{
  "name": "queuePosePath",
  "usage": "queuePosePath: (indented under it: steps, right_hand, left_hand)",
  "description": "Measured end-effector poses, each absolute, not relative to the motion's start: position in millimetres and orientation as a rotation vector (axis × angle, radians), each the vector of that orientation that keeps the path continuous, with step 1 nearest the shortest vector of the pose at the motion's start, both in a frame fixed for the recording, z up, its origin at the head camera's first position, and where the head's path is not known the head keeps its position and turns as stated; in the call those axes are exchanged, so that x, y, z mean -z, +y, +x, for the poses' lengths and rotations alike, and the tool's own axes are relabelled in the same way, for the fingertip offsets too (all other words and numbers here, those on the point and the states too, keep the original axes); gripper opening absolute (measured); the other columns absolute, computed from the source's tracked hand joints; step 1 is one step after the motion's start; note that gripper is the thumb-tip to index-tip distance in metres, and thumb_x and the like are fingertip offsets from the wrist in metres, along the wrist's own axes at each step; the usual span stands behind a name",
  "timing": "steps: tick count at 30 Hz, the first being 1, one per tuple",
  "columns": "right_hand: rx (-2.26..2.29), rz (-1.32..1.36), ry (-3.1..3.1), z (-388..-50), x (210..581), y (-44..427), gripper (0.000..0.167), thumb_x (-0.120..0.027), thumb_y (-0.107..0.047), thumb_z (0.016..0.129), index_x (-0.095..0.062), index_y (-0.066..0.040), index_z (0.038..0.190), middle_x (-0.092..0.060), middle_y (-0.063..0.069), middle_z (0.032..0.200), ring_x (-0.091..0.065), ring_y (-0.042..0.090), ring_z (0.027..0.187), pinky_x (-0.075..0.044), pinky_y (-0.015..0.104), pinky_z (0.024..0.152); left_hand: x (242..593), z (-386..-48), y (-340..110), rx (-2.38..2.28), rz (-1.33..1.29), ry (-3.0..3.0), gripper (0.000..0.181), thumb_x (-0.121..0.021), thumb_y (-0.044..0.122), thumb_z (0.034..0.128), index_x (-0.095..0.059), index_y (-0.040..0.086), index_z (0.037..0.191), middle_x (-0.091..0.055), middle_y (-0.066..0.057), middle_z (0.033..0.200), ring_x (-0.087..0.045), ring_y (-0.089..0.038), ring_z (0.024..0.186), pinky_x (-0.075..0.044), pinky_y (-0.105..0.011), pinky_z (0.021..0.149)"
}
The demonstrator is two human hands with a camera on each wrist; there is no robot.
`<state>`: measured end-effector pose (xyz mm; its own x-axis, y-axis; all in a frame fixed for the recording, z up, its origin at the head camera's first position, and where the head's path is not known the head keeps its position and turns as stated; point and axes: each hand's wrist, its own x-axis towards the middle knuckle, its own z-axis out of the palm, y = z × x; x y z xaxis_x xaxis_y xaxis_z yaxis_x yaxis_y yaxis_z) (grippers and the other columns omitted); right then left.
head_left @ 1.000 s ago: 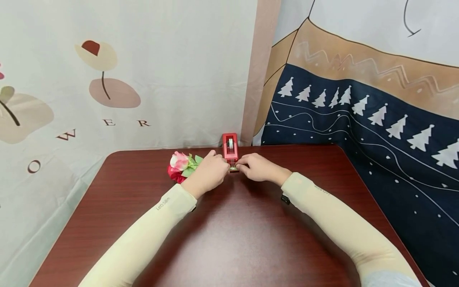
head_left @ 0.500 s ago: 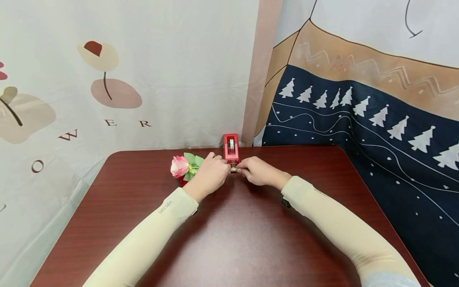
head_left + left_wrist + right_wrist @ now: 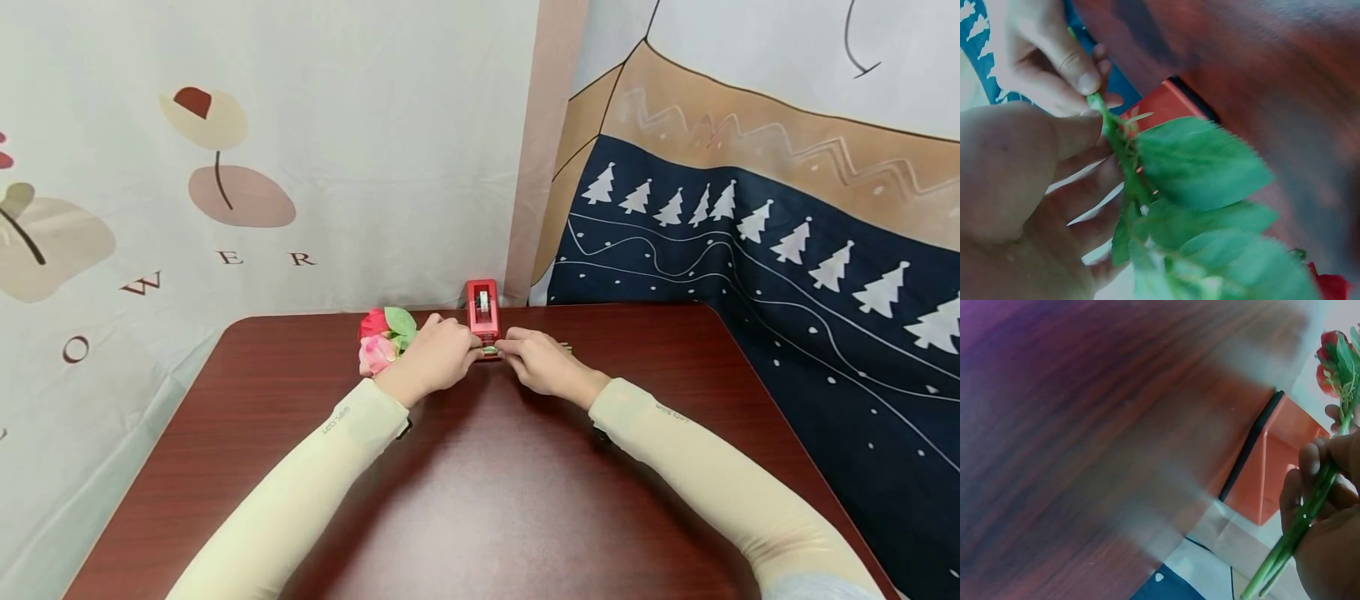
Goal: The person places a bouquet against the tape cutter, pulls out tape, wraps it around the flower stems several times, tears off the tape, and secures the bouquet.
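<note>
A bunch of two roses, one red rose (image 3: 373, 323) and one pink rose (image 3: 376, 355), lies sideways between my hands, blooms to the left. My left hand (image 3: 438, 357) pinches the green stems (image 3: 1116, 140) just below the leaves (image 3: 1204, 165). Farther down, my right hand (image 3: 546, 363) holds the stems between thumb and fingers. Their cut ends stick out past the palm in the right wrist view. Right behind the fingertips stands a red tape dispenser (image 3: 493, 317) with a roll of tape (image 3: 483, 302) in it. Whether tape is on the stems is too small to tell.
The dark red-brown table (image 3: 480, 500) spreads toward the person. Its back edge meets a pale curtain (image 3: 375, 167) printed with flowers. A navy cloth with white trees (image 3: 675, 250) hangs at the right.
The bunch has been turned about its stems: the red rose came from below to above the pink one. Stem ends now show beyond the right hand. Both hands stay before the dispenser.
</note>
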<state>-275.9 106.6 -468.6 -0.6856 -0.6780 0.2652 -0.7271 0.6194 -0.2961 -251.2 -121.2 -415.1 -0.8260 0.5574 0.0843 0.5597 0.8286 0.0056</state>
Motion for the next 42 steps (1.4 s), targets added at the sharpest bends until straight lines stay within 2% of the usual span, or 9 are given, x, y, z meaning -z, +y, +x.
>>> queuePosePath:
  steps: [4, 9, 15, 18, 25, 32, 40, 42]
  right_hand:
    - [-0.520, 1.186, -2.634, -276, 472, 107, 0.023, -0.068, -0.008, 0.107, -0.080, -0.011, 0.126, -0.061, 0.003, 0.096, -0.057, 0.015, 0.085, -0.053, 0.028, 0.075]
    - [-0.462, 1.202, -2.584, -276, 474, 106, 0.020, -0.068, -0.009, 0.107, -0.081, -0.011, 0.122, -0.060, 0.003, 0.094, -0.055, 0.016, 0.083, -0.051, 0.028, 0.072]
    - [-0.559, 1.173, -2.682, -278, 471, 102, 0.027, -0.065, -0.017, 0.111, -0.080, -0.010, 0.132, -0.065, 0.001, 0.097, -0.056, 0.011, 0.080, -0.050, 0.026, 0.070]
    - [-0.634, 1.156, -2.721, -281, 467, 101, 0.028, -0.063, -0.018, 0.111, -0.081, -0.008, 0.131, -0.070, 0.002, 0.099, -0.060, 0.013, 0.081, -0.054, 0.029, 0.074]
    - [-0.734, 1.098, -2.840, -291, 456, 98, 0.028, -0.061, -0.022, 0.112, -0.083, -0.008, 0.122, -0.080, 0.003, 0.102, -0.069, 0.017, 0.091, -0.061, 0.040, 0.092]
    - [-0.791, 1.151, -2.963, -302, 452, 97, 0.025, -0.061, -0.019, 0.112, -0.082, -0.007, 0.115, -0.075, 0.002, 0.088, -0.066, 0.015, 0.086, -0.058, 0.038, 0.089]
    - [-0.748, 1.210, -2.892, -302, 461, 100, 0.024, -0.063, -0.016, 0.112, -0.082, -0.006, 0.123, -0.080, 0.009, 0.117, -0.073, 0.020, 0.104, -0.061, 0.043, 0.103]
    - [-0.737, 1.222, -2.862, -301, 462, 100, 0.024, -0.062, -0.016, 0.112, -0.082, -0.005, 0.123, -0.081, 0.009, 0.118, -0.074, 0.021, 0.107, -0.060, 0.043, 0.105]
  left_hand:
    - [413, -259, -122, 0.097, -0.928, -3.006, 0.021, -0.069, 0.030, 0.1098, -0.086, 0.019, 0.114, -0.085, -0.003, 0.102, -0.078, -0.029, 0.105, -0.050, -0.049, 0.094]
    - [418, -266, -125, 0.149, -0.983, -3.023, 0.019, -0.069, 0.028, 0.1095, -0.085, 0.018, 0.105, -0.082, 0.000, 0.088, -0.080, -0.022, 0.092, -0.056, -0.047, 0.087]
    - [424, -268, -127, 0.138, -0.985, -2.991, 0.018, -0.072, 0.026, 0.1079, -0.087, 0.018, 0.103, -0.085, 0.002, 0.095, -0.080, -0.022, 0.096, -0.048, -0.044, 0.084]
    - [425, -268, -127, 0.092, -0.994, -2.945, 0.017, -0.074, 0.024, 0.1064, -0.086, 0.016, 0.098, -0.084, 0.000, 0.092, -0.079, -0.026, 0.095, -0.046, -0.045, 0.083]
    - [425, -267, -125, -0.028, -0.998, -2.806, 0.014, -0.079, 0.025, 0.1022, -0.084, 0.017, 0.093, -0.083, -0.004, 0.095, -0.077, -0.030, 0.095, -0.049, -0.047, 0.088]
    - [428, -265, -126, -0.095, -0.992, -2.711, 0.011, -0.084, 0.020, 0.0962, -0.082, 0.014, 0.087, -0.082, -0.005, 0.090, -0.075, -0.030, 0.092, -0.050, -0.047, 0.087]
    - [434, -264, -124, -0.035, -0.949, -2.793, 0.010, -0.082, 0.022, 0.0996, -0.081, 0.016, 0.093, -0.082, -0.003, 0.095, -0.076, -0.028, 0.100, -0.049, -0.046, 0.089]
    - [434, -265, -124, -0.017, -0.931, -2.830, 0.010, -0.081, 0.024, 0.1011, -0.081, 0.016, 0.095, -0.082, -0.003, 0.098, -0.076, -0.028, 0.102, -0.048, -0.045, 0.089]
